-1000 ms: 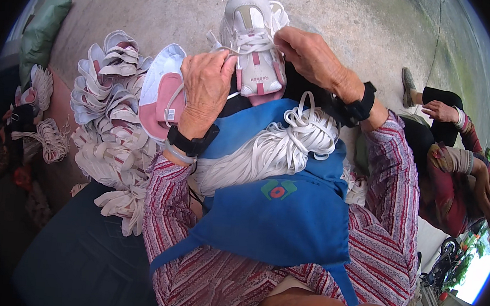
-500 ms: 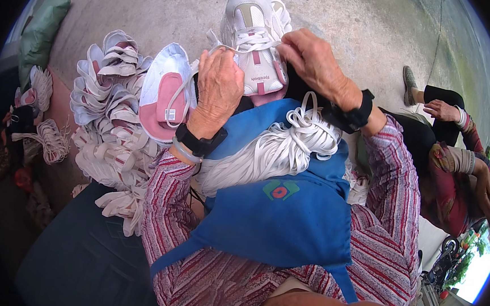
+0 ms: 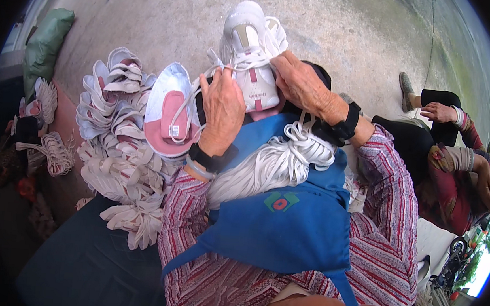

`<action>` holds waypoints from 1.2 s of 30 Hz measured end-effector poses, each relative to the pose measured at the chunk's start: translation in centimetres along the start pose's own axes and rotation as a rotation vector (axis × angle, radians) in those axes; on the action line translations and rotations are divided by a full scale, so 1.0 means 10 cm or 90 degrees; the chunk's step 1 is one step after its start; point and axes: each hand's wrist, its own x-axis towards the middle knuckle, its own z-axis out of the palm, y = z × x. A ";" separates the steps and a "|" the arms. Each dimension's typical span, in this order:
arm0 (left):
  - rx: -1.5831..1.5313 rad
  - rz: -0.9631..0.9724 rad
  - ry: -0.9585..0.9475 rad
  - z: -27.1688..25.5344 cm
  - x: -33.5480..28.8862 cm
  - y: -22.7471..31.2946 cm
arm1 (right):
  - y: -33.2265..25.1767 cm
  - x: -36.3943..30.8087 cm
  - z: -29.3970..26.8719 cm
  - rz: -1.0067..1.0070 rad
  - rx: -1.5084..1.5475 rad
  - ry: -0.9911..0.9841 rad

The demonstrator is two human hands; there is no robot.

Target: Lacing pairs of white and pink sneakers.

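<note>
A white and pink shoe upper (image 3: 255,88) lies toe away from me over my knees, with a white shoelace (image 3: 250,59) threaded across its front. My left hand (image 3: 223,109) is at its left edge, fingers closed on the lace. On the right edge, my right hand (image 3: 301,83) pinches by the eyelets, seemingly on the lace; its fingertips are partly hidden. A loop of lace hangs left of my left hand, in front of another upper (image 3: 171,111) with pink lining and a small label. A thick bundle of white laces (image 3: 272,166) rests on my blue apron (image 3: 284,235).
Stacked white and pink uppers (image 3: 123,150) are piled at my left, beside a dark surface (image 3: 90,256). Farther left are a green sack (image 3: 48,42) and a coiled lace bundle (image 3: 57,154). Another person (image 3: 454,167) sits at the right. Concrete floor (image 3: 169,22) stretches ahead.
The shoe upper and both hands sit lower in the picture. My right hand has come in closer to the upper's right edge, while my left hand keeps its place on the left.
</note>
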 end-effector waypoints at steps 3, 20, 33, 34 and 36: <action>-0.030 -0.099 -0.022 -0.11 0.00 0.02 | -0.04 -0.01 -0.04 0.001 0.056 0.028; 0.071 0.078 0.023 -0.05 0.12 0.02 | -0.25 0.18 -0.04 -0.120 -0.402 0.034; 0.111 0.220 0.101 -0.11 0.31 0.00 | -0.46 -0.05 -0.32 0.153 0.432 -0.106; 0.103 0.238 0.123 -0.10 0.31 -0.01 | -0.42 -0.03 -0.28 0.144 0.440 -0.115; 0.035 0.207 0.109 -0.13 0.27 0.02 | -0.41 0.00 -0.26 0.148 0.389 -0.057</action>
